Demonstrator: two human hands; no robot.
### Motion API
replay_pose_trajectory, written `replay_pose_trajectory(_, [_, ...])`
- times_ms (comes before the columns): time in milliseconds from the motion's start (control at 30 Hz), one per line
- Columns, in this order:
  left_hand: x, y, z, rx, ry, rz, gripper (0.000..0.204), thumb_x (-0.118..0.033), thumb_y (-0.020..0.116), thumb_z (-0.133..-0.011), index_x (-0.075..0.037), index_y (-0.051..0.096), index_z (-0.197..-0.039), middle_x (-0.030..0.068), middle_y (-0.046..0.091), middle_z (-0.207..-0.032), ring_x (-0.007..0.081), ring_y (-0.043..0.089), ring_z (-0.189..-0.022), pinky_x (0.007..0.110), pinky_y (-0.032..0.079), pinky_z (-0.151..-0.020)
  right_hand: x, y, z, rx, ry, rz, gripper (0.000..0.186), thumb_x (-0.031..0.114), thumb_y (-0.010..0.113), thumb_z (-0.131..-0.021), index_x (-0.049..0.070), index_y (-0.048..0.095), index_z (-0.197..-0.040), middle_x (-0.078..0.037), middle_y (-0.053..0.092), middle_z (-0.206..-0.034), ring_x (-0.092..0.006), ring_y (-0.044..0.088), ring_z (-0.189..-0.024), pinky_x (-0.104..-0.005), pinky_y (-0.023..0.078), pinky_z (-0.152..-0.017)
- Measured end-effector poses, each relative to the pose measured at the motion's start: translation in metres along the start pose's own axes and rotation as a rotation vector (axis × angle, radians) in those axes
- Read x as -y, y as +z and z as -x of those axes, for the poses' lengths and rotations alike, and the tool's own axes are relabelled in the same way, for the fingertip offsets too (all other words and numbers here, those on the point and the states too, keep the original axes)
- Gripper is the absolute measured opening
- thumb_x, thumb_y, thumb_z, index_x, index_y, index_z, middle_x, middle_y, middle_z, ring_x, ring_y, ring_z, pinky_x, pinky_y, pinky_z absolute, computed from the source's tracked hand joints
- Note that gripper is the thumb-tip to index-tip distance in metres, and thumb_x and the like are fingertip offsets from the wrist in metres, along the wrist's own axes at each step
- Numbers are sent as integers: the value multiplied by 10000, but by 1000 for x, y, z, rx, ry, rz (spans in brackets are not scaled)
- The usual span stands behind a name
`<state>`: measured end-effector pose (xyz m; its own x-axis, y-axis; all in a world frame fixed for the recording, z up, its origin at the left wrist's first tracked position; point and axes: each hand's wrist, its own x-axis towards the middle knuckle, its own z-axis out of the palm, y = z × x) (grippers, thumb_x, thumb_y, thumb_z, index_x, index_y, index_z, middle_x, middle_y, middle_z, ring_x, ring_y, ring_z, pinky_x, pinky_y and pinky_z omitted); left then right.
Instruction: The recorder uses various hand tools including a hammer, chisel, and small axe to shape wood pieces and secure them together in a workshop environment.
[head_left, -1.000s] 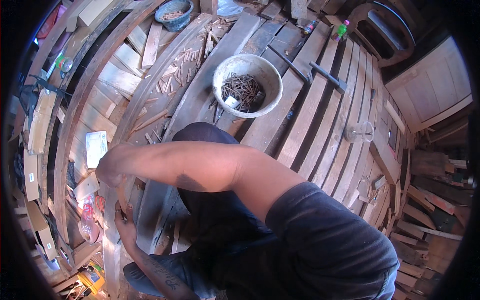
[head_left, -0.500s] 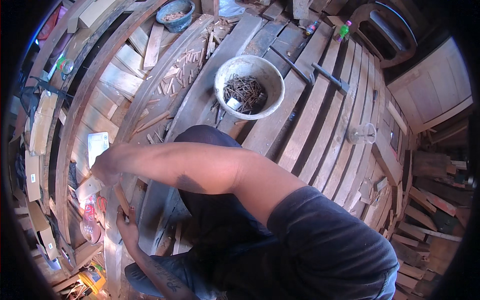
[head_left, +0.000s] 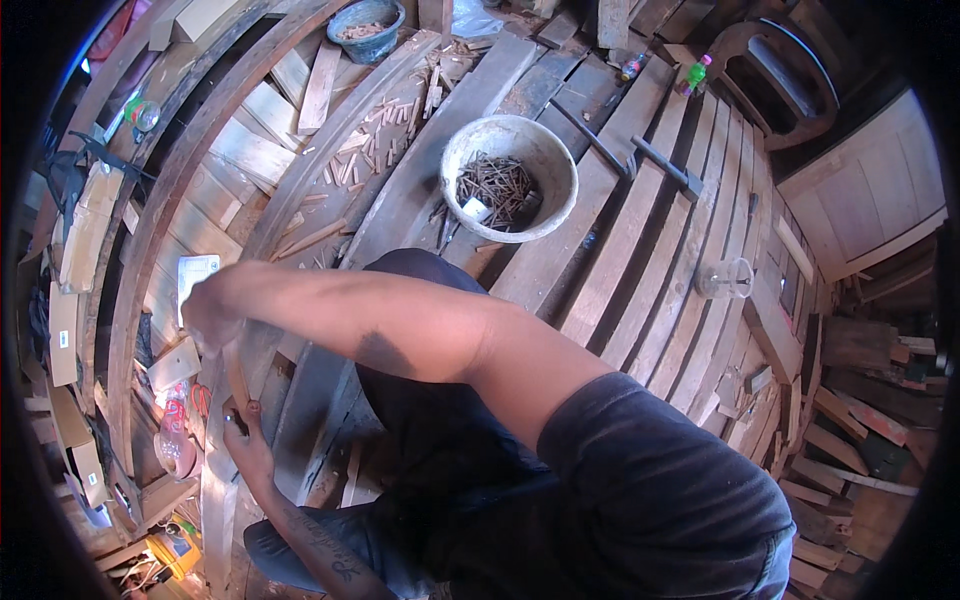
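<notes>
Gripping a wooden handle [head_left: 236, 372], the right hand [head_left: 210, 318] hangs above the left hand [head_left: 247, 440], pinching a nail [head_left: 232, 425].

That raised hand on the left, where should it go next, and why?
Probably straight down onto the spot that the left hand pinches on the curved plank. The right hand hangs blurred above it with the arm stretched across the body, and the left fingers seem to steady something small there; what it is, and what the right hand grips, is too blurred to tell. So a short, careful stroke clear of those fingers.
</notes>
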<state>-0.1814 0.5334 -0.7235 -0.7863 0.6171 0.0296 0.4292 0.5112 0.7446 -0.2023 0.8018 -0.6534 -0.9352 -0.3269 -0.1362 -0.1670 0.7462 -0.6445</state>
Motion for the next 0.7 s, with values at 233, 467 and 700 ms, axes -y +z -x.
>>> replay_pose_trajectory(233, [3,3,-1,-23,-34,-29,347,-348,613,-1021,-10,570,-1086,60,559,-845,147,510,-832,298,427,-804,-5,-7,3,-74,118,57,460,446,713,-860,106,719,-1168,-122,729,-1108,-309,681,-1070,-429,521,-920])
replay_pose_trajectory(467, [14,11,-5,29,-22,48,335,-336,617,-1020,-12,567,-1090,33,526,-816,127,503,-815,280,432,-778,-5,-6,2,-119,114,63,480,446,728,-861,117,707,-1209,-126,713,-1174,-312,662,-1127,-436,507,-961])
replay_pose_trajectory(700, [89,36,-7,128,-26,-38,240,-228,597,-1011,4,563,-1062,45,517,-775,130,517,-738,319,434,-674,-2,-40,24,-141,140,88,462,455,717,-876,134,712,-1208,-137,702,-1200,-317,655,-1136,-427,505,-979])
